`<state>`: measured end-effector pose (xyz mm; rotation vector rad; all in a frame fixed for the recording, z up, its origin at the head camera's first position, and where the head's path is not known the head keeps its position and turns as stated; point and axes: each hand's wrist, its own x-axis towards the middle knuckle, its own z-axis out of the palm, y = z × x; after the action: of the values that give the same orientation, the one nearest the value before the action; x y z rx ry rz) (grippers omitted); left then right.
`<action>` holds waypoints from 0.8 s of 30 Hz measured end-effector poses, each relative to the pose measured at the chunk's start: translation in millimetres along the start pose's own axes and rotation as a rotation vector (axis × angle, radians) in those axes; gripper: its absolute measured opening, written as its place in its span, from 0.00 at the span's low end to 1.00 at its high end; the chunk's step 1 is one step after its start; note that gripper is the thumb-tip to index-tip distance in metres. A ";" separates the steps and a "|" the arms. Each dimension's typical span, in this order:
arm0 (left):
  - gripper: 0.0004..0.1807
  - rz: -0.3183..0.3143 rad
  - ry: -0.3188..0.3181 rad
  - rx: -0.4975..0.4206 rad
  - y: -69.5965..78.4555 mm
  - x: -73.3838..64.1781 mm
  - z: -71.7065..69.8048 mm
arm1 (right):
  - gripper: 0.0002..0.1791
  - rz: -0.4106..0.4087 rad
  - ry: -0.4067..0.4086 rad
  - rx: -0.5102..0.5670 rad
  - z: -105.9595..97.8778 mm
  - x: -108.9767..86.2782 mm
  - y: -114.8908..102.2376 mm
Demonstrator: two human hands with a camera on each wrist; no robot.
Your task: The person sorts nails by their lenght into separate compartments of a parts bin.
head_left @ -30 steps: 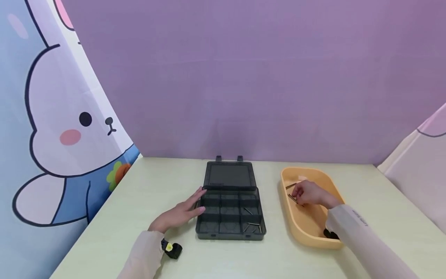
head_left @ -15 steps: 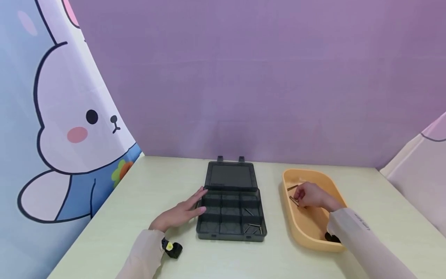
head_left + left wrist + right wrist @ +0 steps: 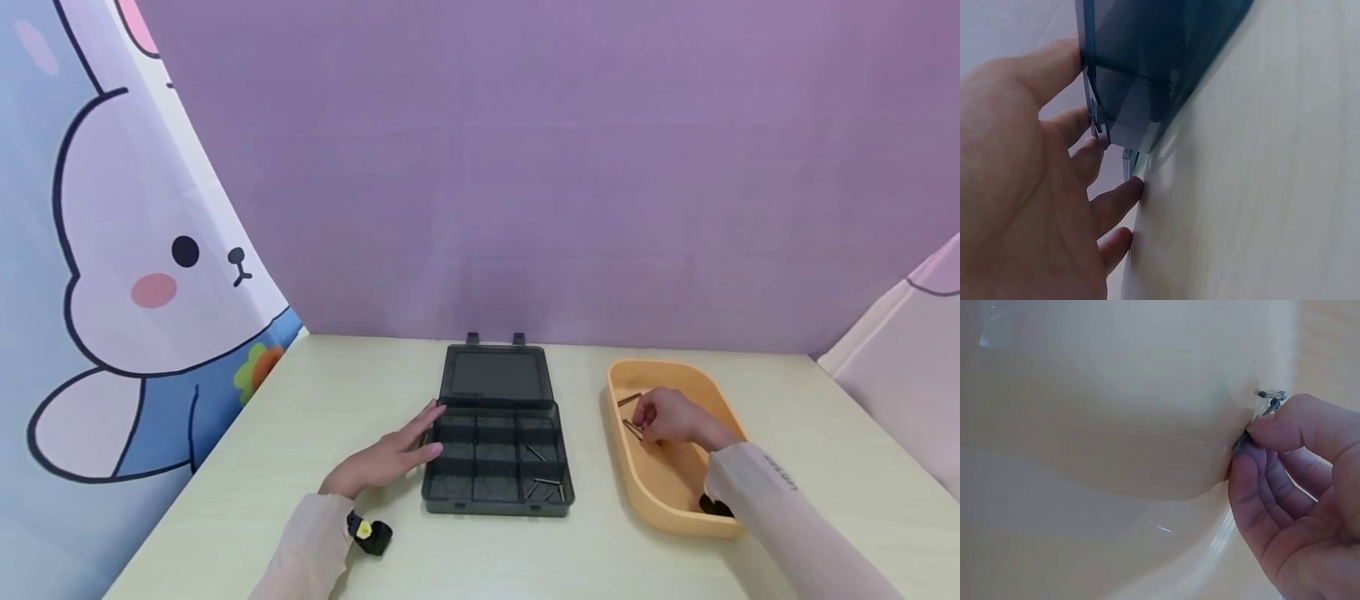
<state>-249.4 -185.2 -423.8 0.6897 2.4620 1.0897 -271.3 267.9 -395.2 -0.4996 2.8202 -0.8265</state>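
Note:
A dark see-through compartment box (image 3: pixel 498 507) lies with its lid (image 3: pixel 497 375) folded back on the table. At its left side is my left hand (image 3: pixel 386 461), fingers spread; in the left wrist view, thumb and fingertips rest against the box wall (image 3: pixel 1129 94). Over the left part of an orange tray (image 3: pixel 637 500), my right hand (image 3: pixel 670 417) pinches a thin metal screw (image 3: pixel 1272 407) between thumb and index finger. Another screw (image 3: pixel 1271 395) lies right beside it. Several screws (image 3: pixel 547 482) are in the box's front right compartment, and one screw (image 3: pixel 535 453) is in the compartment behind.
One more screw (image 3: pixel 629 400) lies near the tray's back left. Something black (image 3: pixel 715 506) shows at the tray's front right, partly behind the right sleeve (image 3: pixel 772 500). A purple cloth (image 3: pixel 555 183) hangs behind the table (image 3: pixel 375 375).
My right hand shifts very slightly among the screws in the tray, its fingertips still together. The left hand stays against the box. The head view sways a little.

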 end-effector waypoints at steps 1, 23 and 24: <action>0.36 -0.001 -0.001 -0.004 -0.2 0.0 0.0 | 0.10 0.000 -0.002 0.000 -0.2 0.1 0.1; 0.36 0.010 -0.012 -0.037 -5.7 2.2 0.1 | 0.08 -0.010 0.033 0.030 -4.1 0.3 -6.6; 0.37 0.010 -0.016 -0.041 -6.0 2.4 0.3 | 0.07 -0.011 0.040 0.051 -3.9 -0.2 -6.9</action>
<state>-252.9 -187.2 -428.8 0.6967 2.4183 1.1300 -270.2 264.4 -388.2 -0.4965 2.8263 -0.9180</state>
